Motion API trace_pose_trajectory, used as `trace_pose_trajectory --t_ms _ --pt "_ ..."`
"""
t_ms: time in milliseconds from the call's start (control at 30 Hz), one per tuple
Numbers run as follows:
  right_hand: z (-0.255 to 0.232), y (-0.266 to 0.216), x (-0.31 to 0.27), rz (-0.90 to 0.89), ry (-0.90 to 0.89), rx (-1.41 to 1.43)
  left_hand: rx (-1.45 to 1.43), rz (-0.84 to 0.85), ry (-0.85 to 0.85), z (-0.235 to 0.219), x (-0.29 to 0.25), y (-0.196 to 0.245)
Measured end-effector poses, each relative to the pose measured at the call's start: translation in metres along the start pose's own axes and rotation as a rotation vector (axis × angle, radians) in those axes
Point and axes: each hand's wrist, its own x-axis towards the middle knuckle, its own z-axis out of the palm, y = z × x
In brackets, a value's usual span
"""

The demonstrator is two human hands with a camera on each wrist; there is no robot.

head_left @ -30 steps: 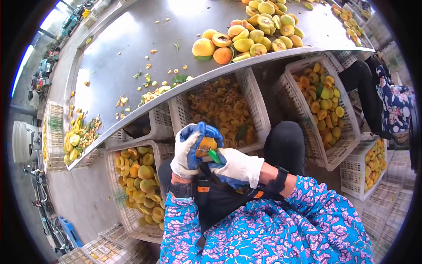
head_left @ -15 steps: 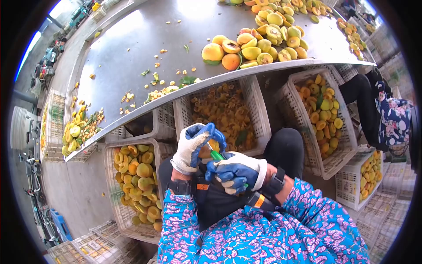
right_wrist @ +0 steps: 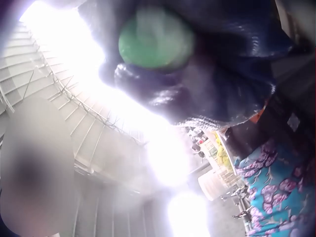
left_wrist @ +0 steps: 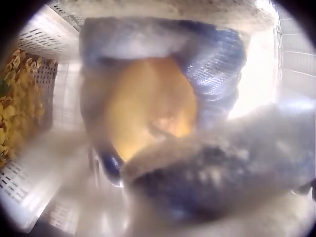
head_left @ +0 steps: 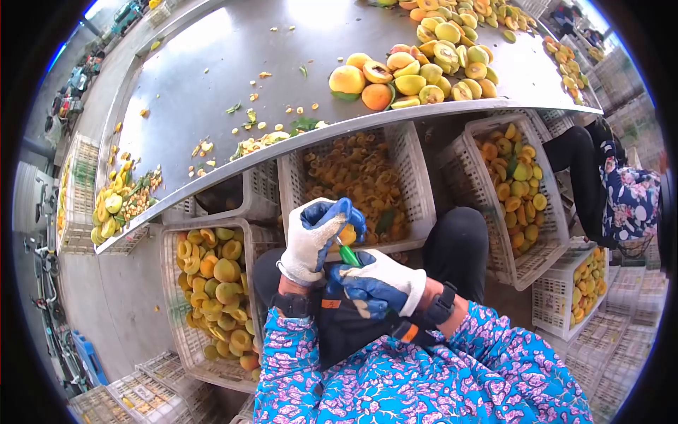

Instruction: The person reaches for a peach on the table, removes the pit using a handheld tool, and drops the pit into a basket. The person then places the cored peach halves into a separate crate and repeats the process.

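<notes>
My left hand (head_left: 308,244), in a white glove with blue-coated fingers, grips a yellow peach (left_wrist: 148,103). The fingers curl over its far side, so the head view catches only a sliver of it. Close by on the right, my gloved right hand (head_left: 387,283) holds a small tool by its green handle (head_left: 349,255). A thin metal shaft runs from that handle to the peach, its tip hidden at the fruit. In the right wrist view the round green handle end (right_wrist: 155,39) pokes out from the blue fingers.
A metal table (head_left: 212,92) carries a heap of peaches (head_left: 438,67), scraps and leaves. Below its edge stands a crate (head_left: 418,187) of peach pieces. A crate (head_left: 171,304) of peach halves is at my left, another (head_left: 487,219) at right, near another person's leg (head_left: 575,148).
My right hand has drawn back a little from the peach and its fingers now wrap the handle, showing more green. The left hand keeps its grip. The head view has shifted slightly.
</notes>
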Motion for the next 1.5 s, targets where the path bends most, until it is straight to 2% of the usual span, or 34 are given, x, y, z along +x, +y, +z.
trace_pose_trajectory --t_ms 67,100,200,233,367,467,567,667,700,800,867,933,1033,1133,1167,1200,1267,1367,1500 --pt "0.001 -0.008 0.004 -0.022 0.147 -0.216 0.038 0.032 -0.03 -0.004 0.005 -0.001" --pt "0.005 -0.012 -0.001 0.029 0.103 -0.134 0.039 0.026 -0.026 -0.003 0.003 0.0" --pt "0.0 0.001 -0.001 0.048 -0.224 0.275 -0.023 0.061 -0.068 -0.003 0.0 0.002" --pt "0.0 0.003 0.001 0.037 -0.292 0.297 -0.035 0.073 -0.069 -0.004 0.001 0.002" --pt "-0.008 0.001 0.013 0.096 -0.323 0.429 -0.06 0.103 -0.04 -0.005 0.002 0.005" --pt "0.007 -0.005 0.005 0.059 -0.197 0.459 -0.121 0.154 -0.028 -0.005 0.006 0.0" --pt "0.004 -0.01 0.005 0.006 -0.195 0.152 -0.08 0.164 -0.013 -0.003 0.007 -0.001" --pt "-0.011 -0.008 0.006 0.078 -0.413 0.29 -0.051 0.094 -0.052 -0.001 0.006 -0.001" --pt "-0.011 -0.003 0.004 0.106 -0.263 0.375 -0.053 0.072 -0.072 0.002 0.005 0.0" --pt "0.001 0.001 -0.003 0.058 -0.27 0.429 -0.163 0.097 -0.182 0.003 0.005 0.004" --pt "-0.01 0.001 0.006 0.079 -0.46 0.458 -0.193 0.07 -0.154 0.002 0.003 0.003" --pt "-0.01 -0.001 0.001 0.067 -0.25 0.401 -0.178 0.045 -0.117 0.004 0.005 0.005" --pt "-0.004 -0.002 0.001 0.065 -0.265 0.453 -0.198 0.01 -0.151 0.004 0.007 0.005" --pt "-0.007 -0.004 -0.001 0.01 -0.094 -0.007 -0.086 -0.122 -0.094 0.001 0.003 0.005" --pt "-0.013 -0.006 -0.001 0.076 -0.116 -0.024 -0.083 -0.144 -0.097 0.0 0.002 0.002" --pt "-0.013 -0.011 -0.006 0.065 -0.19 -0.031 -0.077 -0.162 -0.107 -0.001 0.004 -0.001" --pt "-0.016 -0.017 -0.005 0.112 -0.294 0.162 -0.122 -0.148 -0.119 -0.001 0.009 -0.002" --pt "-0.014 -0.014 -0.008 0.078 -0.233 0.297 -0.165 -0.134 -0.154 0.002 0.01 0.002" --pt "-0.025 -0.006 0.001 0.093 -0.463 0.511 -0.179 -0.099 -0.152 0.011 0.005 0.002"
